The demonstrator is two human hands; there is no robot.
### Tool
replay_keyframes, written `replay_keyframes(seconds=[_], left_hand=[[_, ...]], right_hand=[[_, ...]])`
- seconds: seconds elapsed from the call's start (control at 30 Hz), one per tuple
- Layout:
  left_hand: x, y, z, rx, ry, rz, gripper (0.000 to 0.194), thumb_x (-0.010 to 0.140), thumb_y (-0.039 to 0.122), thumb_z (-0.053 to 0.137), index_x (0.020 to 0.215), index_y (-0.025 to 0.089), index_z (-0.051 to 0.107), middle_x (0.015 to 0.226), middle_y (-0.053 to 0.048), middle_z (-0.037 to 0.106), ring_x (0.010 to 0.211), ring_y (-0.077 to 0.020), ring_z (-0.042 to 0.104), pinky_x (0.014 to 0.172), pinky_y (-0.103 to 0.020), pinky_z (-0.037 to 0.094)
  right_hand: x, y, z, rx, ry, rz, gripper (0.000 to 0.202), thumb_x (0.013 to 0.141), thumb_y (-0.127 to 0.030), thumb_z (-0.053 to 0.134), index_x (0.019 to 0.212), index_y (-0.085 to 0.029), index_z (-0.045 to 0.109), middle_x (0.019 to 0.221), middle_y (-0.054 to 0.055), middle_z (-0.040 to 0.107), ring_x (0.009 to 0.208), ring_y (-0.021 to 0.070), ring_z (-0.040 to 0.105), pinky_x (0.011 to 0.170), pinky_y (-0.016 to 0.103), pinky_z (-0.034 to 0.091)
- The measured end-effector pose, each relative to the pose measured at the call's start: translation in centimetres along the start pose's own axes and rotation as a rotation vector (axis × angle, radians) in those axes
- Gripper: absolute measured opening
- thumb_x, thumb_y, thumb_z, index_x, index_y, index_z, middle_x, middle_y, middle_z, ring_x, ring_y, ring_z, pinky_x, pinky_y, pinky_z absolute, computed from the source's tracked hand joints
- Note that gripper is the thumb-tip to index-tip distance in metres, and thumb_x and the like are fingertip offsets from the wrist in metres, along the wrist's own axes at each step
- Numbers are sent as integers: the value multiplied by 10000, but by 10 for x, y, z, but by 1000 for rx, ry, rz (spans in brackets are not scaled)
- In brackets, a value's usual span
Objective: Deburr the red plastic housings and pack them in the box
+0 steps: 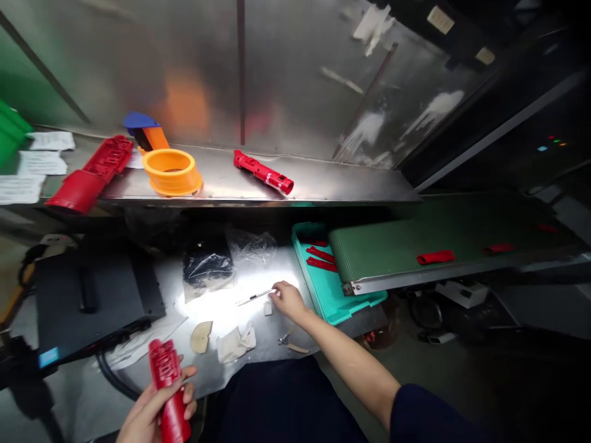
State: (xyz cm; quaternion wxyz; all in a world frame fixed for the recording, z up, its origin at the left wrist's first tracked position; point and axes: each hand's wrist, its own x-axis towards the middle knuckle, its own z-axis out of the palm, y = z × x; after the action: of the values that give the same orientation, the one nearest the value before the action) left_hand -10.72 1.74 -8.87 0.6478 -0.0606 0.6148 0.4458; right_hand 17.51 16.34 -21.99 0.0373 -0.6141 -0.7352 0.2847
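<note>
A red plastic housing [167, 375] with ribs and cut-outs inside its upper end is gripped by my left hand [154, 406], low at the left. Out over the metal bench, my right hand [287, 301] has its fingertips closed on one end of a thin craft knife [253, 298]. Just below those fingers lies a small pale block [268, 309]. Nearer me on the bench are a folded white cloth [236, 343], a tan half-round pad [201, 337] and a pair of cutting pliers [290, 342].
A teal tray [318, 295] holding red parts sits under the end of a green conveyor belt [392, 240], which carries a red part [435, 257]. The upper shelf [217, 178] bears an orange tape roll [170, 172] and red housings [263, 172]. A dark machine [87, 295] stands left.
</note>
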Motion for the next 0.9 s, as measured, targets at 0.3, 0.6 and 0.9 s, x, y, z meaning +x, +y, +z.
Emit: replay_keyframes(seconds=[0.3,0.6,0.9], left_hand=[[-43,-9,62,-199,-43,46,257,655,106,797,898,90,718,816,-97,710,553,-141,569,405,-235,490],[-50,-16,38,-338,64,209,328,822,148,691,1148,122,663,1059,-164,764,783,-278,751,616,-397,662],[-35,-15,-1,-371,149,292,491,748,181,849,1209,186,679,820,-10,681,699,-187,699,542,-268,613]], right_hand=[[8,31,-62,305,199,-49,257,1036,-359,626,1206,-169,650,1137,68,697,919,190,702,823,385,618],[40,-18,-19,280,-63,-192,227,1021,-358,650,1132,-162,673,1100,58,702,908,187,697,820,382,612],[103,-65,38,16,-250,-158,274,1018,-365,651,1213,-172,655,1211,82,679,1019,223,689,887,429,605]])
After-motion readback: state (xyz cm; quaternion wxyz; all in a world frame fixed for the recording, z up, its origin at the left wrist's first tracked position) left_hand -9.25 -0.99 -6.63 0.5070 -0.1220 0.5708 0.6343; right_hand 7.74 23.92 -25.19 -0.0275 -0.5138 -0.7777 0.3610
